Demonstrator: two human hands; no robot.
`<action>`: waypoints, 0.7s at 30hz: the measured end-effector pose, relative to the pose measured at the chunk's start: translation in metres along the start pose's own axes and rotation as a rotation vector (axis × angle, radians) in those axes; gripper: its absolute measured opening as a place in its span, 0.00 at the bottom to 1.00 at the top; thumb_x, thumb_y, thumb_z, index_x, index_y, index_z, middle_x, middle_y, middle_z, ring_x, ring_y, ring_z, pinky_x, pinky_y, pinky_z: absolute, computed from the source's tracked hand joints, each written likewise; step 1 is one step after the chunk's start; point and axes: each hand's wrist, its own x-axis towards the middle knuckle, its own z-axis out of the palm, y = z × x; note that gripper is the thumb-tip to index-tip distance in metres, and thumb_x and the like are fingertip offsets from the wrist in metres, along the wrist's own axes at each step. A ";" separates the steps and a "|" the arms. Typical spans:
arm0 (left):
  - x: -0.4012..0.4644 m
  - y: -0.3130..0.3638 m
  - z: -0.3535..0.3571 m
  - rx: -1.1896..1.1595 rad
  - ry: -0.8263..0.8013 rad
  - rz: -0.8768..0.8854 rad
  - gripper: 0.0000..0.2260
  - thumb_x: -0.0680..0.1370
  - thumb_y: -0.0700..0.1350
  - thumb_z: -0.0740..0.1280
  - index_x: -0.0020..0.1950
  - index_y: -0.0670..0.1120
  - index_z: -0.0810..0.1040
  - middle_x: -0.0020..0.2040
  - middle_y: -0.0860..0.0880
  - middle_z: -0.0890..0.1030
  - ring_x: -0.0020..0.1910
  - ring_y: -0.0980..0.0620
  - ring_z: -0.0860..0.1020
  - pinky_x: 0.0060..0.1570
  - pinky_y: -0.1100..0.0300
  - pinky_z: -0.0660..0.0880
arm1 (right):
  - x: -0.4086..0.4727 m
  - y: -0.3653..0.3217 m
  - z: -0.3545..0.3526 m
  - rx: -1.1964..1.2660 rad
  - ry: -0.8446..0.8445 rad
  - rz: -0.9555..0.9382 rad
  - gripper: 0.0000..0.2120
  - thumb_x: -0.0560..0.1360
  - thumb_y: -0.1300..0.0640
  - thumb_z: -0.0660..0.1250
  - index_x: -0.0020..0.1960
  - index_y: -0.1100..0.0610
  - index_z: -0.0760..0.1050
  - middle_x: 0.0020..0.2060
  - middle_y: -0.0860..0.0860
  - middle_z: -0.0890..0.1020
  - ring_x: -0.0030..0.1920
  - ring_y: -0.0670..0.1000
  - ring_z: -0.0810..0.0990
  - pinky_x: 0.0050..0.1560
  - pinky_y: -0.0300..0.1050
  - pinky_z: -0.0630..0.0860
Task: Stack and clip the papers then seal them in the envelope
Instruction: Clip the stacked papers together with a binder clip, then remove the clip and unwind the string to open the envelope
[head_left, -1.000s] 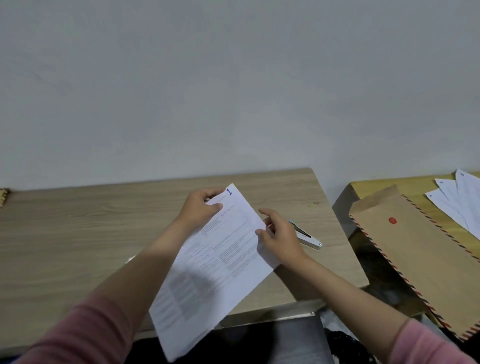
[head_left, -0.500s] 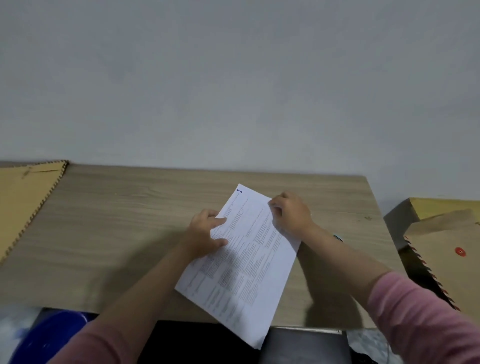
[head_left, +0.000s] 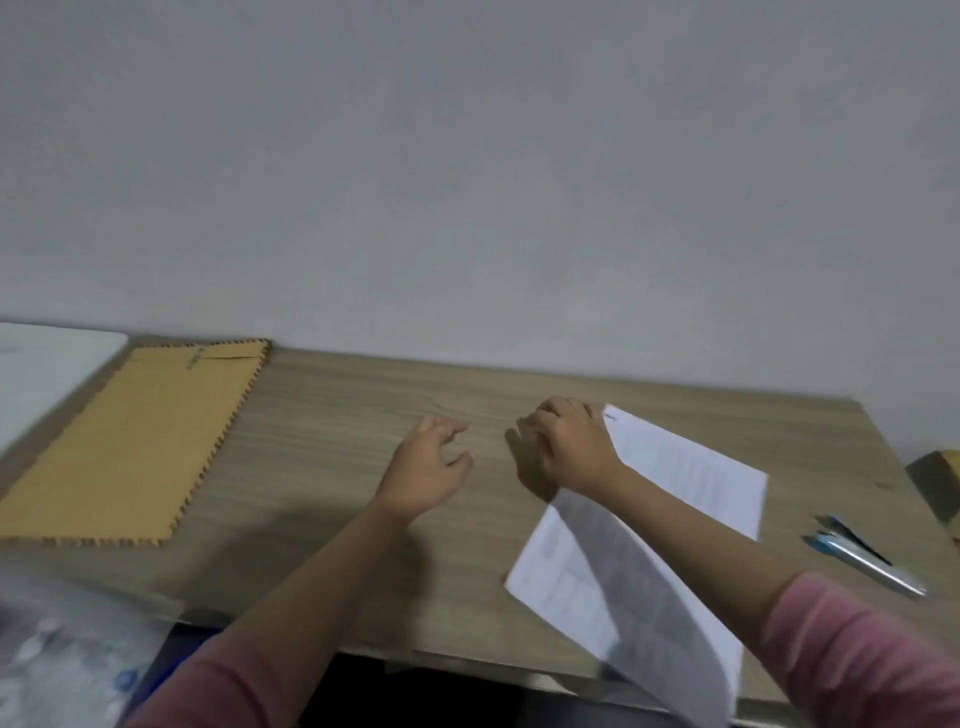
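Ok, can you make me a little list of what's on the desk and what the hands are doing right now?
left hand: over the bare desk, fingers loosely spread, holding nothing
right hand: on the far corner of the papers, grip not clear
papers: white printed sheets, lying at an angle, near edge lifted and curling
envelope: brown, flat, far left of the desk, away from both hands
stapler: blue and silver, right of the papers, untouched
desk: light wood, against a grey wall

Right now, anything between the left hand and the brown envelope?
Nothing: in the head view only bare wooden table separates the left hand from the brown envelope.
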 end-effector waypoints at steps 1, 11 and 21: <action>0.000 -0.014 -0.022 0.013 0.036 -0.010 0.25 0.66 0.58 0.65 0.60 0.49 0.78 0.55 0.49 0.76 0.55 0.50 0.80 0.59 0.51 0.76 | 0.011 -0.022 0.007 0.013 0.006 -0.024 0.10 0.72 0.55 0.62 0.51 0.52 0.78 0.50 0.52 0.79 0.53 0.57 0.76 0.54 0.49 0.66; -0.016 -0.183 -0.247 0.350 0.330 -0.284 0.21 0.73 0.52 0.68 0.64 0.45 0.75 0.63 0.41 0.73 0.62 0.39 0.71 0.62 0.45 0.71 | 0.130 -0.288 0.088 0.142 -0.163 -0.178 0.19 0.74 0.53 0.61 0.65 0.55 0.69 0.65 0.55 0.73 0.64 0.58 0.71 0.63 0.54 0.67; -0.030 -0.277 -0.291 0.435 0.161 -0.443 0.30 0.73 0.62 0.65 0.71 0.51 0.67 0.74 0.47 0.62 0.72 0.44 0.59 0.69 0.44 0.59 | 0.187 -0.387 0.160 0.118 -0.407 -0.170 0.25 0.77 0.48 0.58 0.72 0.53 0.59 0.75 0.54 0.58 0.73 0.57 0.58 0.72 0.61 0.54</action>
